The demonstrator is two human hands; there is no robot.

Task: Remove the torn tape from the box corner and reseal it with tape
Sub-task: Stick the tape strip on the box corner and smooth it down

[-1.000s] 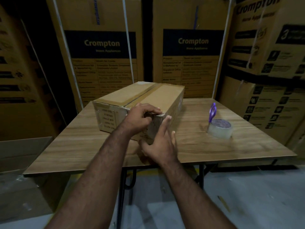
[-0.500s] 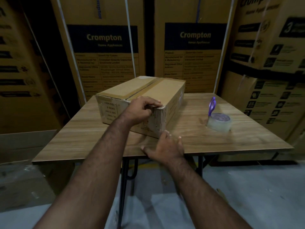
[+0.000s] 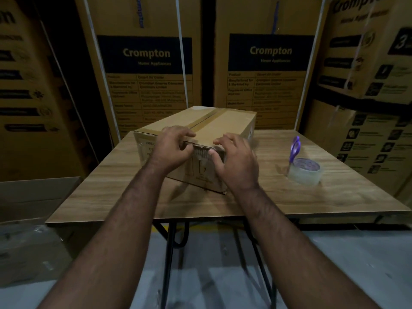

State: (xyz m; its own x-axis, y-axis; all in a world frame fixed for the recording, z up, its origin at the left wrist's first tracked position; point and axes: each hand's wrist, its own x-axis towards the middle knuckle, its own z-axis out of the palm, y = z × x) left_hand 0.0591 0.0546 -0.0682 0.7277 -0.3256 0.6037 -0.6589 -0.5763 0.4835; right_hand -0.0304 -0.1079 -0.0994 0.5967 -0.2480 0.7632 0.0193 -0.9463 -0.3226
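Stacked printed cartons [image 3: 145,70] are seen filling the back of the frame. A wooden desk [image 3: 124,192] is spanning the middle, and the box [image 3: 225,128] is resting on it at centre frame, set at an angle: its long axis is running from lower centre toward upper right, with the near corner pointed at the wearer. The top seam is taped along that axis.

The left hand [image 3: 171,150] and right hand [image 3: 236,161] are both being held at the near top edge, fingers curled narrow and pinching at the torn tape [image 3: 201,151]; whether any strip is actually gripped cannot be told.

At right of frame, a clear tape roll [image 3: 305,172] is lying on the desk with purple-handled scissors [image 3: 294,150] standing in it.

Judged: removal is only beginning; resealing is not yet started.
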